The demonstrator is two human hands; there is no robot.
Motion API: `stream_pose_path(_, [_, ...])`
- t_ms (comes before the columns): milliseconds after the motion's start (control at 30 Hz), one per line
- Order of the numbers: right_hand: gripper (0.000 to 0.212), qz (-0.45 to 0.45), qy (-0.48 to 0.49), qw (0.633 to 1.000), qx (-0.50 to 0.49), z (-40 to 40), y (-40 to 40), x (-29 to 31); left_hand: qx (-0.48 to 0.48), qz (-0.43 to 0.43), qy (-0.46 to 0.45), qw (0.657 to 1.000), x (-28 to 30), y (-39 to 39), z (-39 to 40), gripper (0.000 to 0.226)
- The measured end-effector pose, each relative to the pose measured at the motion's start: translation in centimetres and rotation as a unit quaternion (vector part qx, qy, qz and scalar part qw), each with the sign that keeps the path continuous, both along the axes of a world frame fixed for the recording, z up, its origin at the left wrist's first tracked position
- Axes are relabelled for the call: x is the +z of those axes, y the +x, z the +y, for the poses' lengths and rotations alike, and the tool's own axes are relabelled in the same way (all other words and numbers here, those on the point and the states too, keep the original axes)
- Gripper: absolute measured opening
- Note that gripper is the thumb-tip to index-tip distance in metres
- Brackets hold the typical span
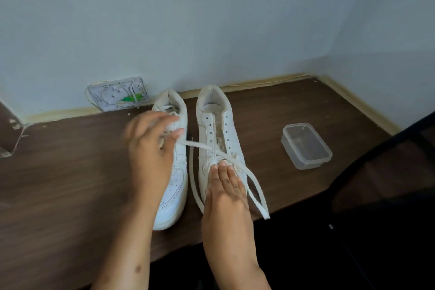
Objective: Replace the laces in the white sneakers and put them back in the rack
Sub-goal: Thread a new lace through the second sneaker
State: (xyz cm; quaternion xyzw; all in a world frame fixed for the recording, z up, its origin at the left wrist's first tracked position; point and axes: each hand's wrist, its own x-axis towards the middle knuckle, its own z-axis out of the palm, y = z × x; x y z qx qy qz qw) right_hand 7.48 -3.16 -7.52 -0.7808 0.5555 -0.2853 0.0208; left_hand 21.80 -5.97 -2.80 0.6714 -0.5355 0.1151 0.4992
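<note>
I see a dark wood tabletop point(70, 172) in a corner w/ pale blue walls point(211, 19), tan trim point(259, 83) along base.

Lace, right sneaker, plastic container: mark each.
lace point(196, 144), head view, on the strand running toward the left hand.
right sneaker point(213, 101), head view, on the heel lining.
plastic container point(306, 146), head view, on its clear lid.

Left hand point(150, 148) and right hand point(227, 189) bare; forearms bare, no sleeves, rings or watch

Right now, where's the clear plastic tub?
In the head view the tub sits on the desk, right of the right sneaker, apart from it, near the wall corner.
</note>
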Motion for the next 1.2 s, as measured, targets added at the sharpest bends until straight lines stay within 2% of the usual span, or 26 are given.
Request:
stream_pose_path(100, [0.047, 0.004, 0.005, 1.0, -0.007, 0.0, 0.2, 0.1, -0.08, -0.09, 0.082, 0.989, -0.8, -1.7, -0.8, 0.013])
stream_pose_path(200, [0.05, 0.009, 0.014, 1.0, -0.009, 0.0, 0.2, 0.3, -0.085, -0.078, 0.11, 0.987, -1.2, -2.6, -1.0, 0.01])
stream_pose_path(300, [0.047, 0.016, 0.017, 1.0, -0.003, -0.1, 0.0, 0.4, -0.04, -0.053, 0.044, 0.997, -0.7, -2.1, -1.0, 0.014])
stream_pose_path(400, [0.047, 0.013, 0.026, 1.0, 0.008, 0.1, -0.2, 0.5, 0.059, 0.027, -0.047, 0.997, 0.1, -0.9, -0.1, 0.006])
stream_pose_path(467, [0.048, 0.013, 0.031, 0.999, 0.005, 0.0, -0.2, 0.5, 0.097, 0.038, -0.046, 0.994, 0.2, -0.2, 0.3, 0.007])
stream_pose_path(633, [0.045, 0.018, 0.031, 0.999, 0.005, -0.1, -0.1, 0.6, -0.042, -0.089, 0.077, 0.992, -0.8, -1.5, -0.8, 0.011])
stream_pose_path(733, [0.048, 0.018, 0.037, 0.999, 0.009, -0.1, -0.1, 0.7, -0.062, -0.106, 0.099, 0.987, -1.3, -2.7, -1.0, 0.007])
stream_pose_path(833, [0.05, 0.018, 0.039, 0.999, 0.004, 0.0, -0.2, 0.8, -0.022, -0.077, 0.062, 0.995, -1.0, -2.1, -0.9, 0.011])
stream_pose_path(967, [0.052, 0.014, 0.043, 0.999, 0.006, 0.2, -0.2, 0.9, 0.094, 0.013, -0.013, 0.995, -0.3, -0.4, -0.1, 0.009])
stream_pose_path(1067, [0.045, 0.005, 0.039, 0.999, 0.003, 0.1, -0.1, 0.8, 0.14, 0.029, -0.016, 0.99, 0.0, 0.2, 0.5, 0.009])
stream_pose_path(1133, [0.045, 0.003, 0.041, 0.999, 0.001, 0.1, -0.1, 0.7, 0.087, -0.016, 0.011, 0.996, -0.1, 0.2, 0.3, 0.016])
stream_pose_path(1200, [0.046, 0.008, 0.039, 0.999, 0.001, 0.1, -0.2, 0.7, -0.012, -0.073, 0.058, 0.996, -0.5, -0.3, -0.3, 0.021])
